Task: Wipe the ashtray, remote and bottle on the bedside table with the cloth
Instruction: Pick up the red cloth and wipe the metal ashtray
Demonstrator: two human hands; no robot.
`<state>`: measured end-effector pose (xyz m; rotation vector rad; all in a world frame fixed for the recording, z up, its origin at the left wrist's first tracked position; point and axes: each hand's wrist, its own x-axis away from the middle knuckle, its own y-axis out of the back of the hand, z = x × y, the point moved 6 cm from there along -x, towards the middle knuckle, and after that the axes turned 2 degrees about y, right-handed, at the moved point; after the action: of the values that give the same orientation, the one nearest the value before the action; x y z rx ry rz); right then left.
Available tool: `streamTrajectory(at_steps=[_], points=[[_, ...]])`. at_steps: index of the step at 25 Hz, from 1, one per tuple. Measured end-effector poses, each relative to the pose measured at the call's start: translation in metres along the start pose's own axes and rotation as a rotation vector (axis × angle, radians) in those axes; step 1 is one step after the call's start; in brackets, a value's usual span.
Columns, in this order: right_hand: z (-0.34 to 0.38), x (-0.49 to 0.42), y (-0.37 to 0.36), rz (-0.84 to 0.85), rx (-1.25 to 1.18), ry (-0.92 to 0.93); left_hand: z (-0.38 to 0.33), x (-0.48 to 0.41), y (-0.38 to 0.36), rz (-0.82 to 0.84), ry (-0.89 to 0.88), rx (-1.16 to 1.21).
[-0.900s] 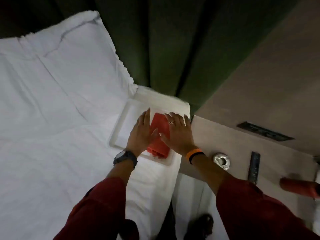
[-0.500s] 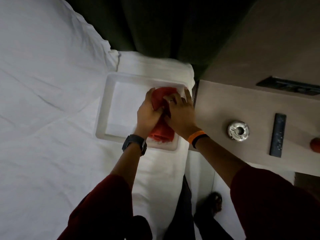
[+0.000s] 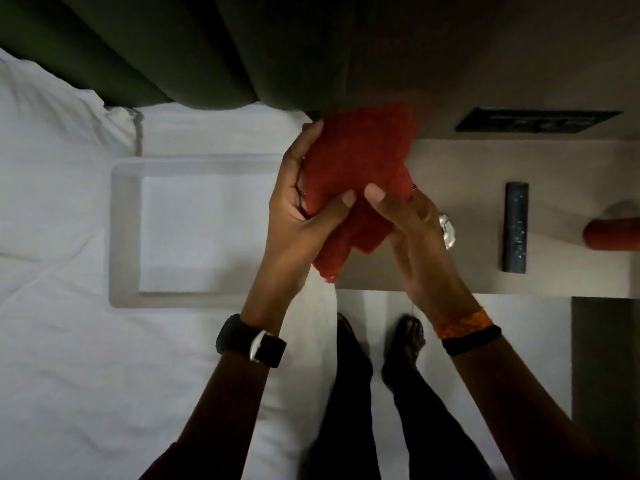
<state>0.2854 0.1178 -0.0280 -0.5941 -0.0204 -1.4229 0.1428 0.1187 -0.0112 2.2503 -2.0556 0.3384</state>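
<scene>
Now that I have lifted the red cloth (image 3: 360, 168) out of the white tray (image 3: 124, 230) on the bed (image 3: 69, 375), where it lay half a second ago, it hangs in the air between my hands, above the near left corner of the counter (image 3: 467, 168). My left hand (image 3: 294, 216) has its grip closed on the cloth's left side, thumb on top; my right hand (image 3: 412, 220) pinches its lower right part. Wiping can begin, I judge. From the cloth, the metal ashtray (image 3: 447, 230) sits at four o'clock, half hidden behind my right hand, the dark remote (image 3: 516, 226) at three o'clock beyond it, and the red bottle (image 3: 613, 235) lies at the frame's right edge. No writing is legible anywhere.
</scene>
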Motion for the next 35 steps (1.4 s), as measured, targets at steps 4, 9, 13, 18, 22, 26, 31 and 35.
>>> streamTrajectory(at_steps=[4, 9, 13, 18, 22, 26, 31, 35], points=[[-0.006, 0.015, 0.130, -0.409, 0.317, -0.009, 0.085, -0.006, -0.100, 0.169, 0.101, -0.290], [-0.059, 0.014, 0.291, -0.645, 0.809, -0.053, 0.221, -0.021, -0.172, 0.275, 0.167, -0.814], [-0.098, -0.018, 0.318, -0.512, 1.217, 0.249, 0.280, -0.049, -0.208, 0.475, -0.012, -1.109], [-0.169, -0.034, 0.308, -0.108, 1.569, 0.289, 0.325, -0.066, -0.209, 0.476, 0.001, -1.013], [-0.194, 0.019, 0.303, -0.108, 1.469, 0.183, 0.334, -0.062, -0.199, 0.409, -0.012, -0.976], [-0.184, -0.037, 0.292, -0.064, 1.448, 0.121, 0.336, -0.065, -0.200, 0.350, -0.055, -0.918], [-0.202, 0.010, 0.289, -0.141, 1.319, 0.146, 0.335, -0.065, -0.197, 0.328, -0.036, -0.923], [-0.199, -0.018, 0.285, -0.182, 1.329, 0.075, 0.328, -0.038, -0.201, 0.118, -0.067, -1.087]])
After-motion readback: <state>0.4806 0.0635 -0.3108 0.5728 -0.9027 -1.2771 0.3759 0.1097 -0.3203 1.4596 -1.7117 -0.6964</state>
